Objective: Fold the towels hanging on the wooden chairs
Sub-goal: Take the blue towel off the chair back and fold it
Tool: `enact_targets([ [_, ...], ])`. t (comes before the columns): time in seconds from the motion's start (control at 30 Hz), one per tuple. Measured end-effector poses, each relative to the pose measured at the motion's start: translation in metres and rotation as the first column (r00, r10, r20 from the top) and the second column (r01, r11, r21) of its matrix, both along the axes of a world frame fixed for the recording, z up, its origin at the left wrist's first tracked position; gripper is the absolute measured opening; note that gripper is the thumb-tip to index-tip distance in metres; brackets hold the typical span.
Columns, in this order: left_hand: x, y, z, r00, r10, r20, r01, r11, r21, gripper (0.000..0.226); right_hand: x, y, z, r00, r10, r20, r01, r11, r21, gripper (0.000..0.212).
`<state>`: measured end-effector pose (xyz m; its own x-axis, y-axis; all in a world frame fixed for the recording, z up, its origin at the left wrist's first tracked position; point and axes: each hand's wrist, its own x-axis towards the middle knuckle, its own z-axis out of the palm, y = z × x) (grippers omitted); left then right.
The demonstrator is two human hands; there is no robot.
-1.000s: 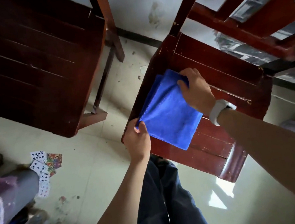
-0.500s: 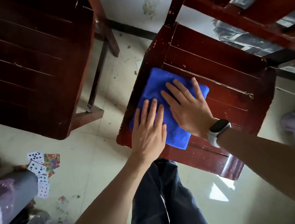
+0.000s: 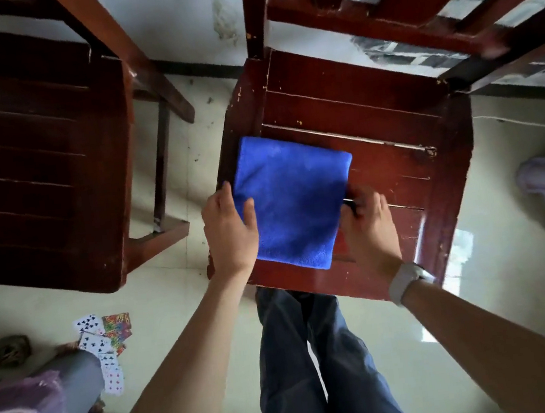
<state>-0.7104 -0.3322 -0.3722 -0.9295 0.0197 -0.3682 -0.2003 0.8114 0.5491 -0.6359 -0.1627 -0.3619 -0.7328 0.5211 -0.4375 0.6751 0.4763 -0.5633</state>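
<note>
head view shows us standing over the right-hand wooden chair (image 3: 373, 118), where the blue towel (image 3: 292, 197) lies folded into a neat square on the seat, toward its front left corner, one edge close to the seat's left edge. our left hand (image 3: 230, 227) cups the towel's left edge, thumb on top and fingers at the side, likely to square it up or lift it. our right hand (image 3: 368, 225) sits at the towel's right edge, fingers curled toward the fabric; blur keeps us from telling whether it truly grips. we judge this towel folded. the second wooden chair (image 3: 35, 160) to the left shows no towel on its seat.
</note>
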Motion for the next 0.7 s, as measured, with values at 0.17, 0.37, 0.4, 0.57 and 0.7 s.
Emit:
enact_targets([
  [0.17, -0.033, 0.006, -0.003, 0.95, 0.149, 0.276, -0.166, 0.985, 0.039, 0.033, -0.007, -0.024, -0.002, 0.916, -0.373, 0.147, 0.401, 0.849, -0.343, 0.02],
  [0.37, -0.051, 0.003, 0.003, 0.837, 0.128, 0.533, -0.223, 0.968, 0.117, 0.009, -0.02, -0.029, -0.006, 0.857, -0.471, 0.208, 0.512, 0.73, -0.453, 0.01],
  [0.4, -0.05, 0.004, 0.004, 0.834, 0.122, 0.538, -0.22, 0.968, 0.121, 0.007, -0.019, -0.028, -0.005, 0.864, -0.471, 0.179, 0.497, 0.74, -0.453, 0.009],
  [0.57, -0.027, 0.008, 0.03, 0.85, 0.064, 0.522, -0.238, 0.932, 0.273, 0.027, 0.007, -0.019, 0.02, 0.846, -0.514, 0.142, 0.505, 0.689, -0.52, 0.017],
  [0.7, 0.005, 0.017, 0.074, 0.906, -0.033, 0.422, -0.129, 0.927, 0.351, 0.035, 0.044, 0.001, 0.068, 0.848, -0.528, 0.05, 0.46, 0.685, -0.564, 0.047],
])
